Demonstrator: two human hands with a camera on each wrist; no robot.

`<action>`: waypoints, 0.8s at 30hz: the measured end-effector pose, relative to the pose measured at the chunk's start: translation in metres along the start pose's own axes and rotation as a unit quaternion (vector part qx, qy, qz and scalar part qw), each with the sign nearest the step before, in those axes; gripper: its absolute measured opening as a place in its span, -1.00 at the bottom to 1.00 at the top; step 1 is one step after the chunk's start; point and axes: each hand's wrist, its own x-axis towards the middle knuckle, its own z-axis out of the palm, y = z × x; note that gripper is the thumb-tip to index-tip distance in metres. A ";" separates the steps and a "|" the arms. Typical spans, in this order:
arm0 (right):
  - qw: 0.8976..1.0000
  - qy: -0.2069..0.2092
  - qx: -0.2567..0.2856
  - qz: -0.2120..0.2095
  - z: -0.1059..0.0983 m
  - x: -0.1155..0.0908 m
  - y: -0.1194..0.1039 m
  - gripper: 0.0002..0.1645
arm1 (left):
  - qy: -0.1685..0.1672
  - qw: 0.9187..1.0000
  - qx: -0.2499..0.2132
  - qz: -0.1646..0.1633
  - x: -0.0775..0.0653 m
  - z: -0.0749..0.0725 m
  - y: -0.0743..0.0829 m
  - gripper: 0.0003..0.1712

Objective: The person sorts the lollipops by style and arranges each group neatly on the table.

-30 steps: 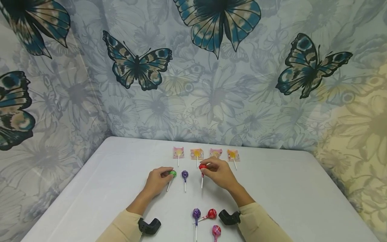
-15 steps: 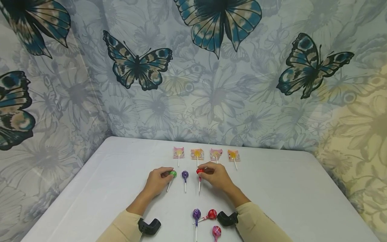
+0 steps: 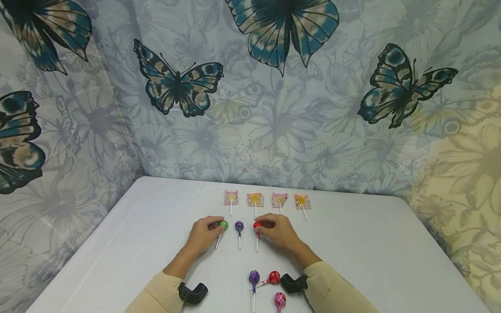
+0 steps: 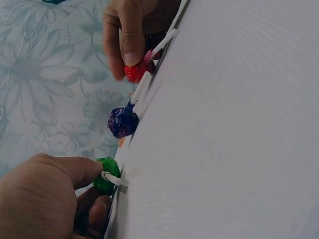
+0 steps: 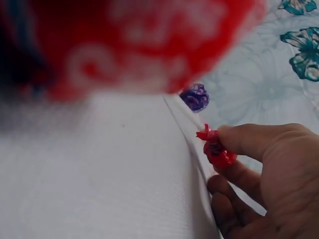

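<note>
My left hand pinches the green wrapped head of a lollipop, its white stick pointing toward me. With thumb and fingers my right hand pinches the red head of another lollipop, whose stick also points toward the front. Between the two hands a purple lollipop lies on the table, roughly in line with the green and red ones. In the left wrist view the red lollipop sits beyond the purple one, under the right hand's fingertips.
Behind the hands, several flat lollipops in clear wrappers form a row on the white table. Nearer me lie a purple lollipop, a red lollipop and a pink lollipop, close to the right wrist's black camera.
My right hand has moved slightly left and toward me with the red lollipop, bringing it level with the purple one. The left hand stays in place on the green lollipop.
</note>
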 end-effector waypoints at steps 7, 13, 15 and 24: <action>1.000 -0.006 -0.028 0.008 0.002 -0.001 0.003 -0.76 | 0.001 1.000 -0.002 0.003 0.000 0.000 -0.001 -0.70; 0.999 0.005 -0.037 0.021 0.004 -0.001 0.003 -0.76 | 0.001 1.000 -0.001 0.003 0.000 0.000 -0.001 -0.70; 0.999 0.006 -0.037 0.021 0.004 -0.002 0.003 -0.76 | 0.001 1.000 -0.001 0.003 0.000 0.000 -0.001 -0.70; 0.999 0.003 -0.037 0.027 0.003 -0.002 0.000 -0.74 | 0.002 1.000 -0.001 0.002 0.000 0.001 -0.001 -0.70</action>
